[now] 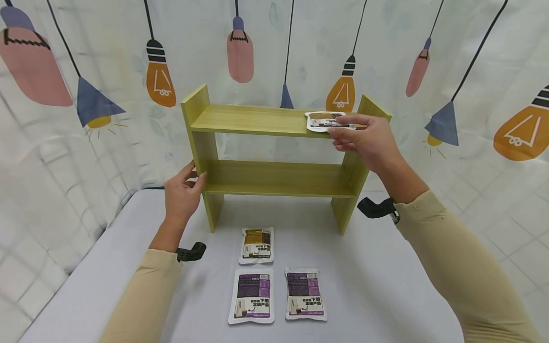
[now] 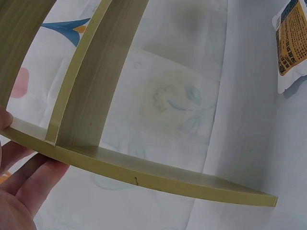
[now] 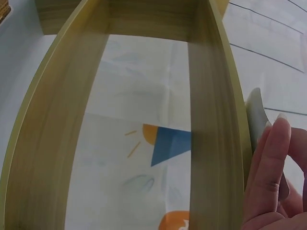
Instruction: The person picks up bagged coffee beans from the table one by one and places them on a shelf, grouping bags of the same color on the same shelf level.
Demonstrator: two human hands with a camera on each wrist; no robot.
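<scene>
A two-tier wooden shelf (image 1: 279, 178) stands on the table. My left hand (image 1: 183, 195) grips its left side panel, with the thumb in front and fingers behind; the left wrist view shows fingers (image 2: 41, 184) against that panel. At the top board's right end, my right hand (image 1: 375, 143) pinches a white pouch (image 1: 319, 125) with a brown-and-gold label. The pouch lies nearly flat over the board's front edge. From the right wrist, the pouch (image 3: 258, 120) appears edge-on beside the board, partly hidden by fingers.
In front of the shelf lie a gold-labelled pouch (image 1: 257, 250) and two purple-labelled ones, the left pouch (image 1: 252, 297) and the right pouch (image 1: 305, 295). All rest on a white tablecloth (image 1: 369, 295). A curtain (image 1: 274, 57) printed with lamps hangs behind.
</scene>
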